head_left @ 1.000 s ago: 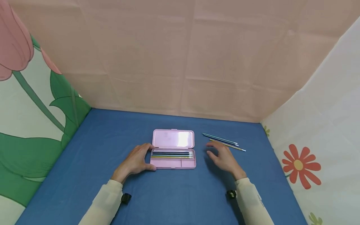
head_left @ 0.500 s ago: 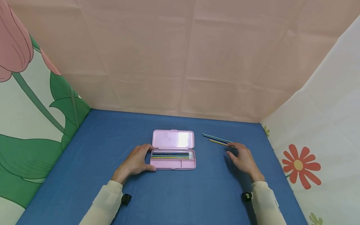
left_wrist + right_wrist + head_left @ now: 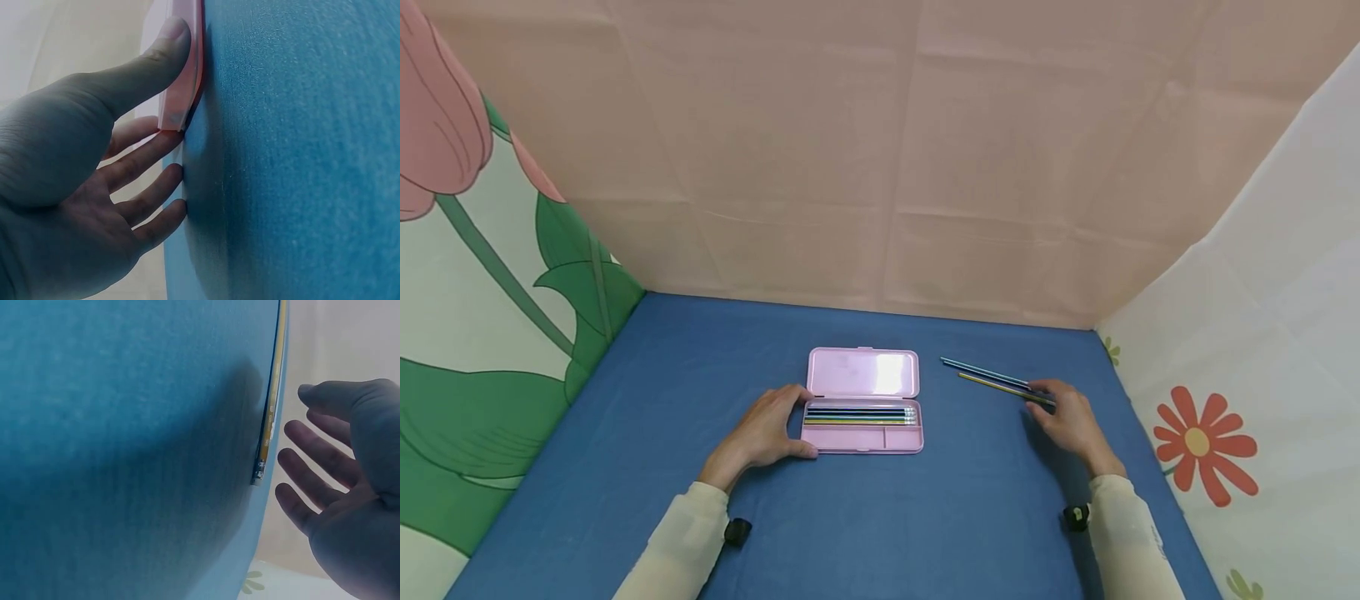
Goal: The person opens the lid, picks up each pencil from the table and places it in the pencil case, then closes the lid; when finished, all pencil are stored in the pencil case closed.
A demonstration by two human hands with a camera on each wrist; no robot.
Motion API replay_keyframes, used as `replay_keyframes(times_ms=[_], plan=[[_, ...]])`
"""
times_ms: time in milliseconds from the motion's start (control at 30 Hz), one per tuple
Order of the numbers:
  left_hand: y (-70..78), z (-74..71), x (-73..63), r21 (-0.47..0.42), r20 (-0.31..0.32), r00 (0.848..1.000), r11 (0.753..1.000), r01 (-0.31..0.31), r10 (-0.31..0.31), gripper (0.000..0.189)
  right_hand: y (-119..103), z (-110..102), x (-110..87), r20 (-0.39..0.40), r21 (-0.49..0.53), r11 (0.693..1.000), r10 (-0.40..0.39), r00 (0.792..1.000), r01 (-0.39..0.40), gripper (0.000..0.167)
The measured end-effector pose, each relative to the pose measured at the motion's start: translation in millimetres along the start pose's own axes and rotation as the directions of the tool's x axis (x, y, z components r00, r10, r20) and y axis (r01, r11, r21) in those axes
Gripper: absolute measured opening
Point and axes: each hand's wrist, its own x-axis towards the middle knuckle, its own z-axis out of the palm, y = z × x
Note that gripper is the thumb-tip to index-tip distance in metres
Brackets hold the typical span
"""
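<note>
A pink pencil case [image 3: 842,437] lies with its lid raised, several pencils [image 3: 857,415] side by side in its rear compartment. My left hand [image 3: 763,429] holds the case's left end, thumb along the front side and fingers at the back corner. In the left wrist view that thumb lies against the pink case wall [image 3: 181,103]. To the right, my right hand [image 3: 1075,421] hovers over the near end of a yellow pencil [image 3: 988,382]. The right wrist view shows its fingers spread and apart from the yellow pencil [image 3: 273,406], which lies on the cloth.
Dark blue-green pencils [image 3: 981,368] lie just behind the yellow one, their right ends partly behind the right hand. Blue cloth [image 3: 880,525] covers the table. A beige backdrop [image 3: 880,167] stands behind, with flower-printed sheets on both sides.
My right hand has moved right, from beside the pencils' left part to over their right ends. My left hand stays at the case. The pencils lie as before.
</note>
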Motion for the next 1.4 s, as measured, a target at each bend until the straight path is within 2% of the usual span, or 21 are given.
replay_keyframes(times_ms=[467,900,1167,1267,1400], plan=[[1.3,1.0,2.0,-0.004,0.001,1.000,1.000,0.006,-0.006,0.085,5,2,8.8,0.056,-0.027,1.000,0.008,0.998,-0.007,0.037],[0.4,2.3,1.2,-0.006,0.003,1.000,1.000,0.007,-0.007,0.084,10,8,11.6,0.071,-0.060,0.998,-0.016,0.997,0.020,0.011],[0.9,1.8,0.7,-0.003,0.007,1.000,1.000,0.008,-0.008,0.084,3,9,6.0,0.056,-0.058,0.998,-0.027,0.998,0.030,0.013],[0.5,1.5,0.8,-0.002,0.008,1.000,1.000,0.004,-0.004,0.084,-5,10,2.9,0.023,-0.039,0.997,-0.067,0.997,0.068,0.012],[-0.3,0.4,0.9,-0.002,0.002,1.000,1.000,-0.004,0.004,0.083,-23,12,0.5,-0.007,-0.012,0.987,-0.158,0.987,0.158,0.012]])
